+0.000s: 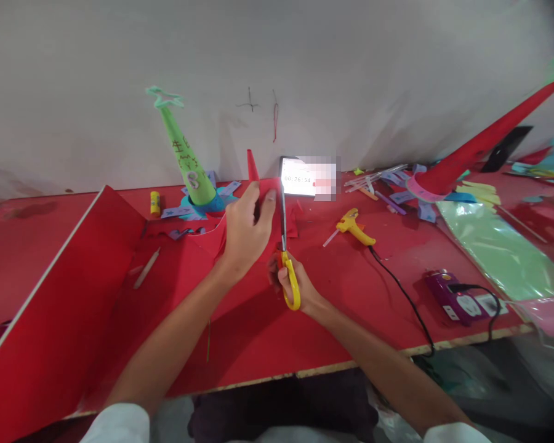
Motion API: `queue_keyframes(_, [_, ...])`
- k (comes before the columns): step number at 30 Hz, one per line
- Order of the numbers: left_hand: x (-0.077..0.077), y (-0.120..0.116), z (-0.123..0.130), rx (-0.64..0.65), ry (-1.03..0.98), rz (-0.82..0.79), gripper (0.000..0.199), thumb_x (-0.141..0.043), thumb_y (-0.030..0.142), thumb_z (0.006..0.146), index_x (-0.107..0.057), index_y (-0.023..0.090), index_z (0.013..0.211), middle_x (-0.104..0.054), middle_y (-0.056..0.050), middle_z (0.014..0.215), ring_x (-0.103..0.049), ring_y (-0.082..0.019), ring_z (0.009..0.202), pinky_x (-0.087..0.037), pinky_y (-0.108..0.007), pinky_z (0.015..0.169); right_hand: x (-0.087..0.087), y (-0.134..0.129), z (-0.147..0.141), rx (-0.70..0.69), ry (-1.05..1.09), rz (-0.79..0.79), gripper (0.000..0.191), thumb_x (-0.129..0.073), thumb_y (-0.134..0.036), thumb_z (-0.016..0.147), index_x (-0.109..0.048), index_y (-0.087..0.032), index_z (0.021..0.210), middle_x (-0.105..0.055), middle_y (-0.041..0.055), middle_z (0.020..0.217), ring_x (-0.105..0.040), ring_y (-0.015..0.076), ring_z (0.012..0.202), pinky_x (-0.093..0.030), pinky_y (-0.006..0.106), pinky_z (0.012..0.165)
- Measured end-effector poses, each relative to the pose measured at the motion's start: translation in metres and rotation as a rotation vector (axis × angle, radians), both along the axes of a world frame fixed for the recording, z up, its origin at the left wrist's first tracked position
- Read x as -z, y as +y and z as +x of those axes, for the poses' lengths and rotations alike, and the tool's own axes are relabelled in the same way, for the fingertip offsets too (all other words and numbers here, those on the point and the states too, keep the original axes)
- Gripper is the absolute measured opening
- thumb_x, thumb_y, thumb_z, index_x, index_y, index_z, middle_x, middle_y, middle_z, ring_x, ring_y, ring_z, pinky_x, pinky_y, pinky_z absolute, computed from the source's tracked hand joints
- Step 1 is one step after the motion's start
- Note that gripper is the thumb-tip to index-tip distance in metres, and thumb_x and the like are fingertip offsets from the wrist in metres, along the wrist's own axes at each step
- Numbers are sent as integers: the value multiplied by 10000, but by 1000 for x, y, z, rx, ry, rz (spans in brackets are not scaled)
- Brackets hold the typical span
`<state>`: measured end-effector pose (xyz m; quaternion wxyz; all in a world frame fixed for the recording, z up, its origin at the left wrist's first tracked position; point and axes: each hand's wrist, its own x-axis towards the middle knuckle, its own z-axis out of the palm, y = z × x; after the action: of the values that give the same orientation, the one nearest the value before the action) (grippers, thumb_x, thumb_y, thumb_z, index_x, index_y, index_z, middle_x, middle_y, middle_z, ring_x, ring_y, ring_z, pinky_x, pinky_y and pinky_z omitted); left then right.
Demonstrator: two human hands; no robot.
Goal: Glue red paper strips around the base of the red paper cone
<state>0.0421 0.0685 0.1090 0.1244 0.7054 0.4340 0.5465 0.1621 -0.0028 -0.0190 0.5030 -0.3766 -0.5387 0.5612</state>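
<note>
Near the middle of the red table, my left hand (249, 224) is closed on red paper (253, 166), whose narrow end sticks up above the fingers. My right hand (298, 283) grips yellow-handled scissors (292, 286) with the blades pointing up and away, just right of my left hand. The blades lie against the right side of the red paper; whether they are fully closed cannot be made out. Small red scraps (294, 224) lie beyond the scissors. Behind stands a lit phone (298, 177) showing a timer.
A green cone hat (184, 154) stands at the back left, beside a yellow glue stick (155, 203). A red panel (69, 295) stands at the left. To the right are a yellow glue gun (355, 227), a purple power box (457, 298), a red cone hat (484, 141) and green sheets (508, 246).
</note>
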Motion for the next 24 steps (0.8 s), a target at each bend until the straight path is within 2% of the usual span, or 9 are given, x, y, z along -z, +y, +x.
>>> queue_keyframes(4, [2,-1,2,32,11,-19,416,-511,456,1073,-368,226,758,-359,53,634,-308,-108,563,-245,-321,578,0,0,1,-20,29,5,695,-539,-917,846,-550,-238,990,-511,-58,663,-456,103,510,-394,238,461])
queue_keyframes(10, [3,1,1,13,-5,-18,422,-523,448,1064,-365,224,744,-355,55,629,-315,-106,563,-240,-323,581,-10,-3,3,15,47,-17,693,-595,-922,800,-521,-238,876,-479,-76,608,-406,80,452,-348,227,421])
queue_keyframes(19, [1,0,2,15,-55,-60,573,-487,686,1029,-339,225,721,-330,43,633,-296,-115,582,-229,-328,577,-24,-4,2,66,18,-70,706,-650,-929,745,-474,-247,799,-460,-90,505,-444,88,374,-339,210,344])
queue_keyframes(24, [1,3,3,84,-155,-122,630,-502,771,976,-336,226,707,-326,29,663,-320,-126,612,-265,-314,571,-22,-3,2,82,22,-77,680,-674,-896,761,-480,-244,791,-489,-86,490,-435,81,355,-350,200,329])
